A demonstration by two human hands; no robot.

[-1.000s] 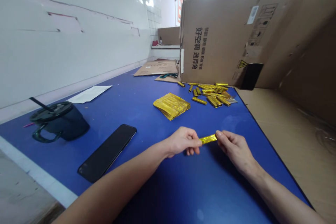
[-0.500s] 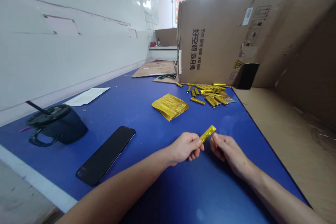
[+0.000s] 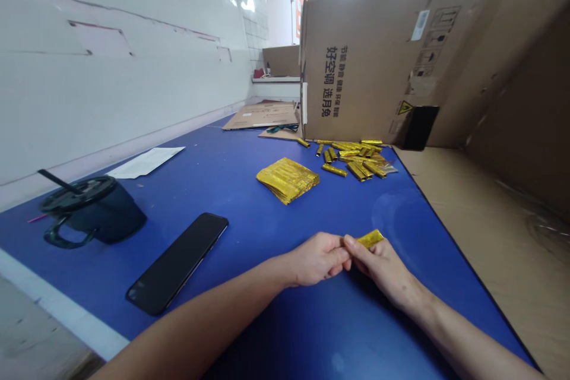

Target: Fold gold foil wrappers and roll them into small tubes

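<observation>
A shiny gold foil strip [image 3: 370, 238] is between my two hands low over the blue table [image 3: 249, 214]. My left hand [image 3: 321, 257] is closed on its near end, which the fingers hide. My right hand [image 3: 377, 256] is closed too, thumb and fingers pinching the strip where the hands meet; the far end sticks out above the knuckles. Beyond the hands lies a fanned stack of flat gold foil strips [image 3: 288, 179]. Several folded gold foil pieces [image 3: 356, 161] are heaped farther back on the right, some open like small tubes.
A black phone [image 3: 178, 262] lies left of my arm, with a dark lidded mug [image 3: 100, 208] and straw beyond it. White paper [image 3: 146, 162] rests near the wall. A large cardboard box [image 3: 365, 65] stands at the back right; flat cardboard [image 3: 262, 116] lies behind.
My right hand has moved in to meet my left hand and now grips the foil strip. The strip has tilted flatter and shifted slightly right and down.
</observation>
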